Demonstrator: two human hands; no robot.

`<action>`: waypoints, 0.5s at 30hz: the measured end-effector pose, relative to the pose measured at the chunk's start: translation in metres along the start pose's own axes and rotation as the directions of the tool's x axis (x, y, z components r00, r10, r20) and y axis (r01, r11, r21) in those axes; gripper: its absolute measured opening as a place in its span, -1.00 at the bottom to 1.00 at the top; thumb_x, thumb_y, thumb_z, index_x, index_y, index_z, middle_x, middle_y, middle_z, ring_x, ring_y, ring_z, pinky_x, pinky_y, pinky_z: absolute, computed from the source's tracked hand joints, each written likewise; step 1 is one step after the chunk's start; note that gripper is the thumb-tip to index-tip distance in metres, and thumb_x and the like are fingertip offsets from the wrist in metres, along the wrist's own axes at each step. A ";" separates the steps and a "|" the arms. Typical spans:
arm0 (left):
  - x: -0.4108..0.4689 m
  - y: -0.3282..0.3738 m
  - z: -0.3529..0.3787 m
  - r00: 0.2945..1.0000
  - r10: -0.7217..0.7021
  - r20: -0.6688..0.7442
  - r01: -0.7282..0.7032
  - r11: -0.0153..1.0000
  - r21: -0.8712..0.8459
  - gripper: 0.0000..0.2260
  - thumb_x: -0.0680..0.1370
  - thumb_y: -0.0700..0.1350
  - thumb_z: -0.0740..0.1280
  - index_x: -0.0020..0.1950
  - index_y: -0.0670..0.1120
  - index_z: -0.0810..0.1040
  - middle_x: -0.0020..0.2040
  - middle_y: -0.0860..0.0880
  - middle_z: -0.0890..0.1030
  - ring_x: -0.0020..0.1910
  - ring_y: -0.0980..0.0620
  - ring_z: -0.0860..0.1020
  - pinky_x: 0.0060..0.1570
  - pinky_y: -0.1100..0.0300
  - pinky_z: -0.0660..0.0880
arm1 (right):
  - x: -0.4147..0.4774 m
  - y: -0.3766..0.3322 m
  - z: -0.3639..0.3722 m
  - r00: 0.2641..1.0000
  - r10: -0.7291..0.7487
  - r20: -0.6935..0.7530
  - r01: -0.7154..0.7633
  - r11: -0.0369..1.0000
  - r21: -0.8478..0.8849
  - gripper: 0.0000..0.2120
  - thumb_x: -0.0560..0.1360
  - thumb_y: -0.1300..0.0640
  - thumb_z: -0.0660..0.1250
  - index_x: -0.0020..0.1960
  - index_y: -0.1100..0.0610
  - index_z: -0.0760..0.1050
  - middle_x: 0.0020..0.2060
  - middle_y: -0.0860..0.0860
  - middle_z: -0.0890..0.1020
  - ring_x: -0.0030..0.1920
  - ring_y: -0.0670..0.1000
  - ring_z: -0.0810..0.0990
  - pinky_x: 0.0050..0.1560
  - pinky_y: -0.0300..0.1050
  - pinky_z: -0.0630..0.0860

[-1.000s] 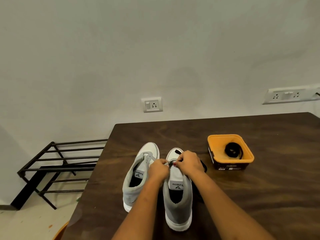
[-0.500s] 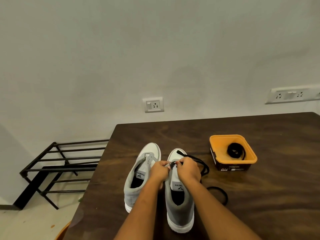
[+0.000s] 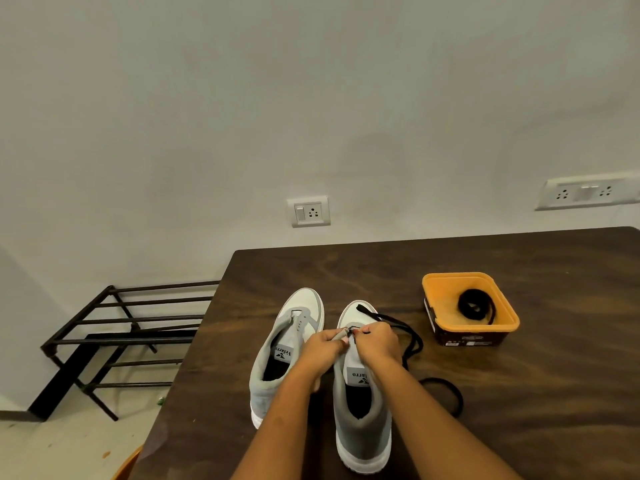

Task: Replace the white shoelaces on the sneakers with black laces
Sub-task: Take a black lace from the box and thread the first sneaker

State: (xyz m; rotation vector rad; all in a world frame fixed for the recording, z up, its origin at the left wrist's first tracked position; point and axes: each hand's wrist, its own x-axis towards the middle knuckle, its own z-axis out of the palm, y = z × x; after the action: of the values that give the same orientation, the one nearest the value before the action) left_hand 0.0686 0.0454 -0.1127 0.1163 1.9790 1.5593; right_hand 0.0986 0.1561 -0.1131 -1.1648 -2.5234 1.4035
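Two grey and white sneakers stand side by side on the dark wooden table point(image 3: 519, 393), toes pointing away from me. The left sneaker point(image 3: 287, 348) has no lace. My left hand point(image 3: 322, 351) pinches the eyelet flap of the right sneaker point(image 3: 362, 417). My right hand point(image 3: 377, 342) pinches a black lace point(image 3: 412, 341) at that flap. The lace trails over the toe and loops onto the table to the right. An orange tub point(image 3: 504, 327) at the right holds a second coiled black lace point(image 3: 474, 306).
A black metal rack point(image 3: 114, 337) stands on the floor left of the table. Wall sockets point(image 3: 309, 211) sit above the table's far edge. Something orange point(image 3: 128, 462) pokes out under the table's near left corner.
Both hands have stayed at the right sneaker's eyelets. The black lace has been drawn out to the right and now loops on the table beside the shoe.
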 end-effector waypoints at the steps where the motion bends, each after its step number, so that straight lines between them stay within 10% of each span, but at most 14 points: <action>1: -0.003 0.001 0.000 1.000 0.004 0.009 -0.004 1.000 -0.019 -0.83 0.58 -0.20 0.27 0.03 -0.05 0.64 0.01 -0.11 0.68 -0.04 -0.01 0.61 -0.05 0.21 0.52 | 0.000 0.002 0.000 1.000 -0.013 0.015 0.013 1.000 -0.011 -0.70 0.53 0.08 0.28 -0.37 0.05 0.49 -0.19 0.07 0.61 -0.14 0.09 0.53 -0.22 -0.16 0.38; 15: -0.005 0.006 -0.001 0.995 -0.025 -0.096 0.035 0.994 0.100 -0.77 0.61 0.06 0.20 0.02 -0.02 0.60 -0.04 -0.03 0.65 -0.05 0.03 0.58 -0.05 0.19 0.50 | -0.001 0.005 0.001 0.990 -0.138 0.004 0.137 0.988 -0.064 -0.83 0.56 0.08 0.25 -0.12 -0.02 0.62 -0.05 -0.04 0.67 -0.02 0.02 0.59 -0.17 -0.18 0.46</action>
State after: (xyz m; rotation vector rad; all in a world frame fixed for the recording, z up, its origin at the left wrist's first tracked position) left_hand 0.0702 0.0444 -0.1052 0.0544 2.1248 1.4692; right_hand 0.1019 0.1563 -0.1177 -0.9776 -2.6103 1.2988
